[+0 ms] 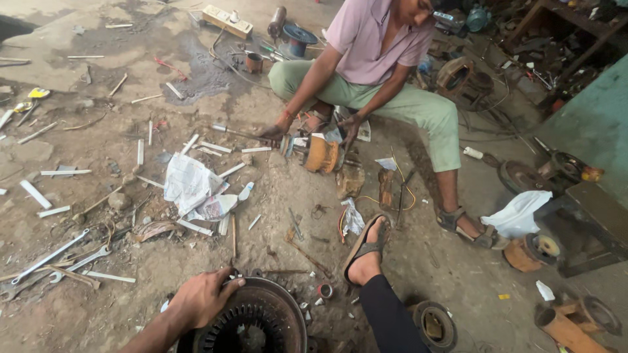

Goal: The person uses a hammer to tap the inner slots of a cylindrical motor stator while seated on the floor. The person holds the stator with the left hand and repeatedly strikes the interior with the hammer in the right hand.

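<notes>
My left hand (203, 297) reaches in from the bottom left and grips the upper left rim of a round, dark motor housing (261, 323) with slotted windings inside, which lies on the dirt floor at the bottom edge. My right hand is out of view. My sandalled foot (366, 252) and black trouser leg stretch out just right of the housing. Across from me a seated person (379, 59) in a pink shirt and green trousers has both hands on an orange motor part (322, 154) on the ground.
Two spanners (55, 258) lie at the left among several white strips, crumpled paper (190, 183) and wire scraps. A power strip (227, 21) sits at the back. A white bag (520, 212), rusty motor parts (531, 250) and a dark bench (598, 222) crowd the right.
</notes>
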